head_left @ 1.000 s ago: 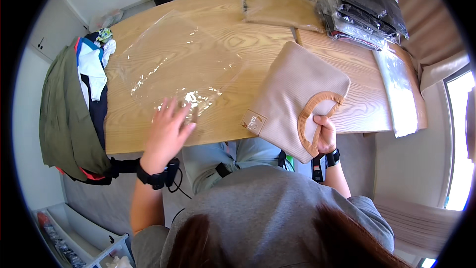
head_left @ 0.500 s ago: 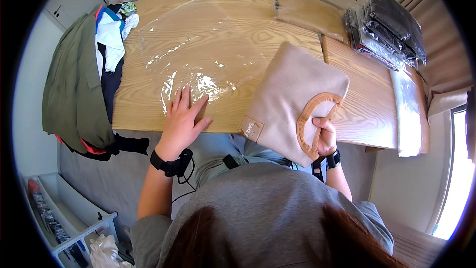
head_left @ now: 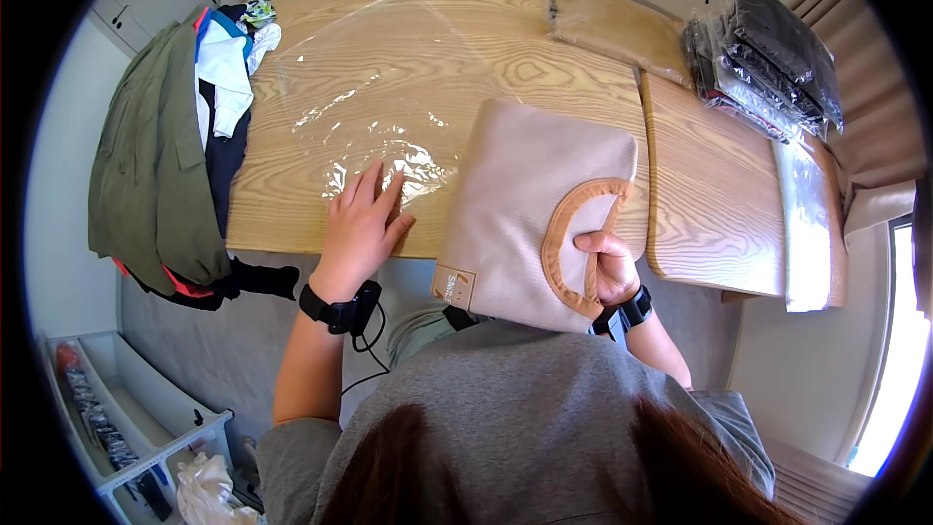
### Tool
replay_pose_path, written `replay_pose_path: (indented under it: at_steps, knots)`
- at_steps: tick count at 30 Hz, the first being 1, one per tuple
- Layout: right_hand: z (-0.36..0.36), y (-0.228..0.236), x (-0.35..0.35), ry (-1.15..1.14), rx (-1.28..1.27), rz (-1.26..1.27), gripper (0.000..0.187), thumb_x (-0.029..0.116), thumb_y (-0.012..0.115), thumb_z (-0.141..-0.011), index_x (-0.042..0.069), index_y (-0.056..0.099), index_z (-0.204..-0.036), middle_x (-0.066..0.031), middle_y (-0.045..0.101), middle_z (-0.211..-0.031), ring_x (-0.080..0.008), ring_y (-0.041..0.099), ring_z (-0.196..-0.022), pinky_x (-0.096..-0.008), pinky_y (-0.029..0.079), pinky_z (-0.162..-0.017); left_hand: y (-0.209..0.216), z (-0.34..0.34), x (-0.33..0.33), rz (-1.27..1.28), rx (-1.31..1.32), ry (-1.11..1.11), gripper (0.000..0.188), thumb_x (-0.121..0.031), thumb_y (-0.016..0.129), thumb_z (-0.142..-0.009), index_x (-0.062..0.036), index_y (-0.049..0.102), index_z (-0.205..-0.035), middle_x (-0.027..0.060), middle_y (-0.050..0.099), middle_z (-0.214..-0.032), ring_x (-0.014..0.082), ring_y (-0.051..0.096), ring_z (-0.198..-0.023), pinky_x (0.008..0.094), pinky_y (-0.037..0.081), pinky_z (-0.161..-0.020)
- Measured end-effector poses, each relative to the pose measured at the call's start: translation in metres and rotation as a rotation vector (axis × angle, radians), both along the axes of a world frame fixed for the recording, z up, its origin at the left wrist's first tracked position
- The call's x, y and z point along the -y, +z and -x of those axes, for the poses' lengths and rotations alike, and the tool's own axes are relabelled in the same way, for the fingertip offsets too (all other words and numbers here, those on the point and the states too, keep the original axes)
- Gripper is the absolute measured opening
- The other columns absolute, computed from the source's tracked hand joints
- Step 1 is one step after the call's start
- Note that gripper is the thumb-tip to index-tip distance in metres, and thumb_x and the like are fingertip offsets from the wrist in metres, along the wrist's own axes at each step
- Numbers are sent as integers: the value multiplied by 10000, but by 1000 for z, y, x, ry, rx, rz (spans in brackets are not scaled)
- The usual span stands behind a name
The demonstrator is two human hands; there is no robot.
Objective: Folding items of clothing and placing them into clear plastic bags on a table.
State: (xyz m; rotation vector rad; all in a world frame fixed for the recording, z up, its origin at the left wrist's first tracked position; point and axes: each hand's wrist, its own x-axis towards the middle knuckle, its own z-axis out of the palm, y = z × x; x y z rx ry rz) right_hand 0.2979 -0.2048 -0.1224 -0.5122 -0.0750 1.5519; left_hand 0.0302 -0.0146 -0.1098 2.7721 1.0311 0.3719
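My right hand (head_left: pixel 612 267) grips a folded beige shirt (head_left: pixel 515 199) at its neckline, which has tan-brown trim. The thumb lies over the trimmed edge, and the other fingers are mostly hidden behind the cloth. A square patch shows at the shirt's lower left corner. The shirt is held at the table's near edge, partly over the wooden tabletop. My left hand (head_left: pixel 360 228), fingers stretched and a little spread, rests on the near edge of a large clear plastic bag (head_left: pixel 384 87), which lies flat on the table.
Loose clothes (head_left: pixel 146 160) hang over the table's left end. Packaged dark garments (head_left: pixel 777 53) are stacked at the far right, beside a bagged tan garment (head_left: pixel 617 31). Clear plastic sleeves (head_left: pixel 807 233) lie at the right edge. A white storage bin (head_left: pixel 146 408) stands at lower left.
The shirt has moved left with my right hand and turned slightly, its left side nearer the plastic bag. My left hand has stayed nearly in place, its fingers drawn slightly closer together.
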Motion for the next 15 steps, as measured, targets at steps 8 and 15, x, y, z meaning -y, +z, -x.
replay_pose_path:
  at_steps: [8,15]
  knots:
    - [3,4,-2,9,24,18,554,-104,523,-758,-2,416,-1291,-169,550,-1207,-321,556,-1101,-465,472,-949,4,1,-3,6,-25,-26,460,-260,587,-855,-150,507,-1295,168,369,-1399,319,382,-1239,428,327,-997]
    - [5,2,-4,26,17,25,565,-121,525,-742,2,424,-1284,-160,554,-1202,-307,556,-1101,-443,466,-959,-9,2,-11,-11,17,11,550,-200,576,-856,-20,401,-1345,168,387,-1393,324,403,-1207,422,333,-985]
